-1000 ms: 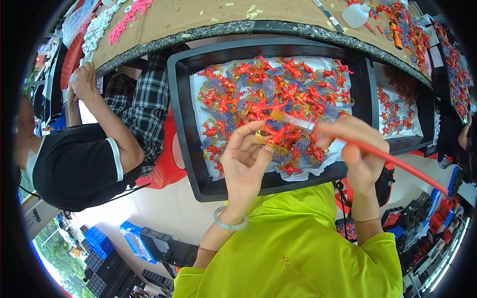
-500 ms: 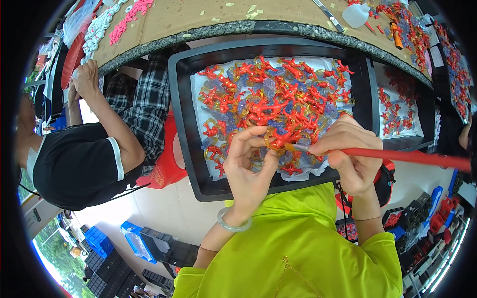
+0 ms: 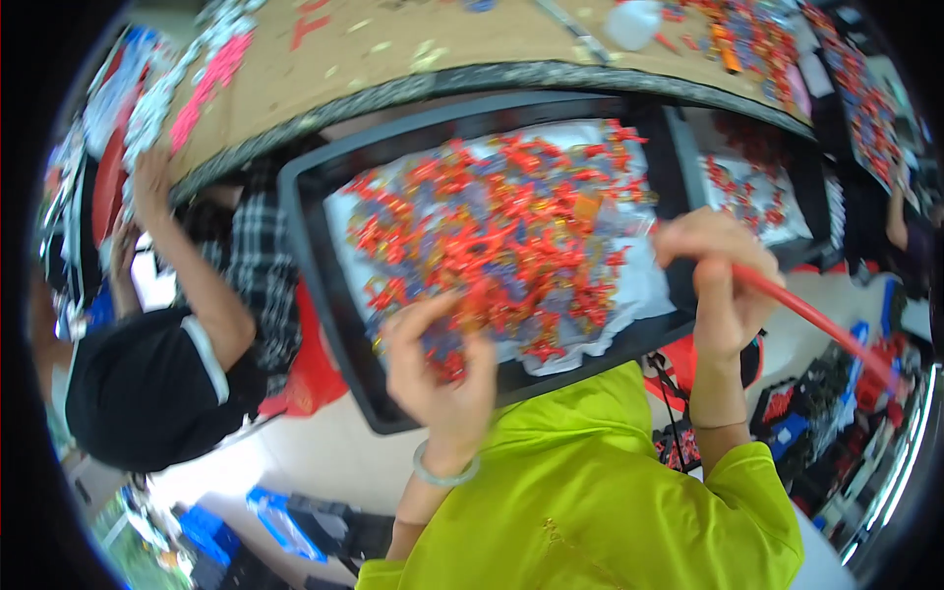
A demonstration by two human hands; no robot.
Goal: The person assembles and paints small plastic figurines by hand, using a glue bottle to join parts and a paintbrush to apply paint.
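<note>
A black tray [image 3: 324, 305] lies in front of me, lined with white sheet and heaped with several small red pieces [image 3: 511, 226]. My left hand [image 3: 438, 369] is at the tray's near edge, fingers pinched around a small red piece; the view is blurred there. My right hand [image 3: 713, 280] is at the tray's right edge, closed around a long red stick [image 3: 816, 320] that slants down to the right. A pale bangle [image 3: 442, 477] circles my left wrist. My sleeves are bright yellow-green.
A second tray [image 3: 757, 177] of red pieces sits to the right. Beyond lies a brown table [image 3: 393, 49] with scattered parts. A person in a black shirt [image 3: 147, 383] works at the left, arm reaching up. Blue crates and clutter lie on the floor below.
The view has tilted and blurred. My hands have drawn apart: the left has dropped to the tray's near edge, the right has moved to its right edge with the stick.
</note>
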